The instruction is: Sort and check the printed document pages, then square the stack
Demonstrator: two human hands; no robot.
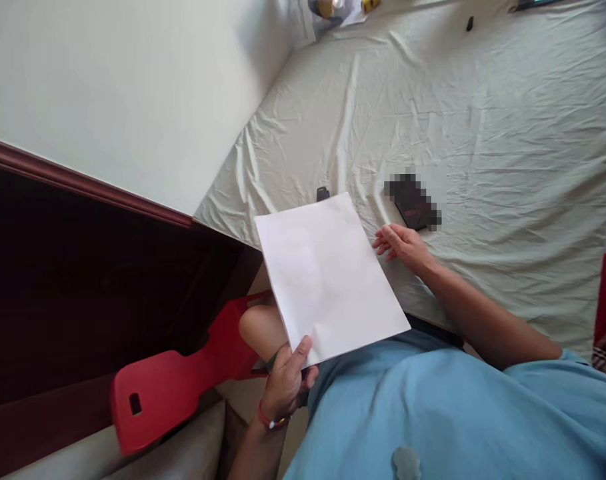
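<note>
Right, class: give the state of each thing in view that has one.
Paper: blank side up, held at a corner
Left hand: closed on the paper
Right hand: looks empty, fingers loosely bent
Bed sheet: spread out, wrinkled
Dark object: on the bed sheet, blurred
Red chair: partly hidden

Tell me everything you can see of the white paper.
The white paper looks blank on its visible face: rectangular, smooth but creased near its lower-left corner. The left hand grips that corner, thumb on top. It slants in view, its far end in front of the pale cloth and its near edge by the blue shirt. The right hand is at its right edge; contact there is unclear, as is the sheet count.
</note>
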